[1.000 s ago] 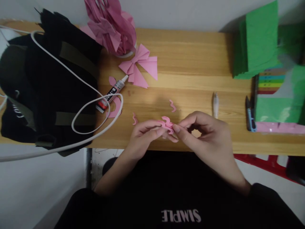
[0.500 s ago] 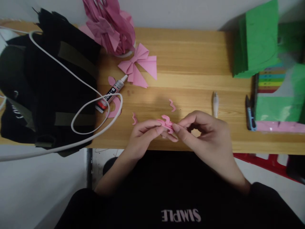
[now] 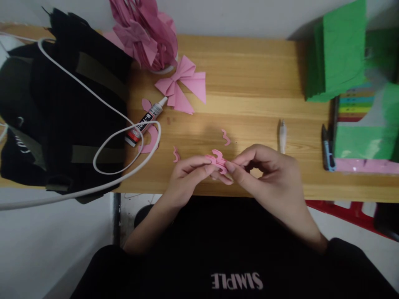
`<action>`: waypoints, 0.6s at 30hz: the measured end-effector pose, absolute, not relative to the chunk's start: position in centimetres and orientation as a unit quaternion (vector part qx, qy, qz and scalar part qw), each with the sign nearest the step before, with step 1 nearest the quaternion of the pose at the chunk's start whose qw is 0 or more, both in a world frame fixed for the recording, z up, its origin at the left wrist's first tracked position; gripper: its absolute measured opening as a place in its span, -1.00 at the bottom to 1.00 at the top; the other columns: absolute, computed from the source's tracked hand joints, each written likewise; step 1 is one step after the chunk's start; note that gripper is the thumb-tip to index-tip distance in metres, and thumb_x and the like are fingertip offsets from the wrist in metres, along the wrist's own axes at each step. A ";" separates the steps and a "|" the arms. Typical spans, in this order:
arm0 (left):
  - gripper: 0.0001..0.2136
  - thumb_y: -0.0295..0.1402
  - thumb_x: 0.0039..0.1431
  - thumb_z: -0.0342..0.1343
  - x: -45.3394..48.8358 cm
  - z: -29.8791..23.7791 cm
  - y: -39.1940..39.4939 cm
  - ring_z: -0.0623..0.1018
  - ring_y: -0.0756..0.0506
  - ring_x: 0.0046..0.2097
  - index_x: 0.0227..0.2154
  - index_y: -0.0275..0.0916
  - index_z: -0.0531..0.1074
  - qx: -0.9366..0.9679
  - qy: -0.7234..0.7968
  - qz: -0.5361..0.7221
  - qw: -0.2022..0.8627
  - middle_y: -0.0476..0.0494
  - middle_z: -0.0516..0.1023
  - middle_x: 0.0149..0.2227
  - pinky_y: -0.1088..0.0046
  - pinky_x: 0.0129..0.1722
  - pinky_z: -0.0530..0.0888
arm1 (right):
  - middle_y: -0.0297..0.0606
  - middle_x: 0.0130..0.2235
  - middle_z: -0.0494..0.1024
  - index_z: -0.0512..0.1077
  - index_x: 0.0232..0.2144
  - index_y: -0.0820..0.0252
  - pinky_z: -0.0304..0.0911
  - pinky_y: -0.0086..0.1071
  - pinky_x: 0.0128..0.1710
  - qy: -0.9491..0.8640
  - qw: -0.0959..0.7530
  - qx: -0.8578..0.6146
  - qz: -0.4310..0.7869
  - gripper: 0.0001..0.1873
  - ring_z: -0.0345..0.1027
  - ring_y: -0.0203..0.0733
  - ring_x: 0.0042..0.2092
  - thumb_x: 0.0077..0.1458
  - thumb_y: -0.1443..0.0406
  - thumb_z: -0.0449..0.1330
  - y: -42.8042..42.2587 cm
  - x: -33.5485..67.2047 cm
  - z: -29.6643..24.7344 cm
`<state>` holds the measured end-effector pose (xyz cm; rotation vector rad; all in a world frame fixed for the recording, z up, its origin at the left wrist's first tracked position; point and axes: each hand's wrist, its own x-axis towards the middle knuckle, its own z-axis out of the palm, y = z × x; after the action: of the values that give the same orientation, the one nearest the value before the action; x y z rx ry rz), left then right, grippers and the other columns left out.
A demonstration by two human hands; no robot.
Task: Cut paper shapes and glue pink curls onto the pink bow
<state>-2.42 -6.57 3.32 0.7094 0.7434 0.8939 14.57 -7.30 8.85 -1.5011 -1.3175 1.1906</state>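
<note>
Pinching a small pink paper cutout (image 3: 218, 161) between both grips, over the near edge of the bench (image 3: 249, 74).

My left grip (image 3: 187, 176) is clenched on the cutout's left side with thumb and fingertips. My right grip (image 3: 268, 172) grasps its right side, with the forefinger tip on the paper. The cutout sits between the two, and I cannot tell whether it touches the wood. A curly pink scrap (image 3: 226, 137) lies just beyond the cutout, and a second scrap (image 3: 176, 154) lies just left of my left grip. A white pen (image 3: 282, 136) lies beyond my right grip. Farther left, a glue tube (image 3: 145, 121) lies beside a white cable (image 3: 124, 145) that loops off a black bag (image 3: 62, 112). A pink paper bow (image 3: 183, 85) lies behind the tube. Green paper stacks (image 3: 339, 54) stand at the bench's right end.
</note>
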 end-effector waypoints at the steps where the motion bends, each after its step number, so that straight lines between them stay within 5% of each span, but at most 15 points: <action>1: -0.87 -0.34 0.25 0.22 -2.4 3.3 -6.6 0.68 0.00 -0.27 -0.28 0.02 0.65 0.327 0.343 0.416 0.776 0.08 0.71 -0.34 0.50 -0.19 0.57 | -0.44 -0.53 0.56 0.47 -0.50 0.17 0.29 -0.53 -0.55 -0.518 0.398 -0.592 0.472 -0.81 0.37 -0.39 -0.52 0.06 0.36 0.40 -7.3 14.6 8.9; 18: -0.89 -0.24 0.19 0.24 -2.5 3.2 -6.7 0.69 -0.11 -0.28 -0.35 -0.12 0.63 0.334 0.392 0.385 0.766 -0.03 0.69 -0.40 0.35 -0.22 0.58 | -0.42 -0.55 0.55 0.47 -0.52 0.17 0.27 -0.50 -0.57 -0.514 0.395 -0.590 0.481 -0.77 0.35 -0.37 -0.54 0.06 0.26 0.43 -7.1 14.3 9.0</action>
<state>-2.50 -6.74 3.23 0.7256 0.8522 0.8368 14.34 -7.08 9.01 -1.4974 -1.3033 1.2207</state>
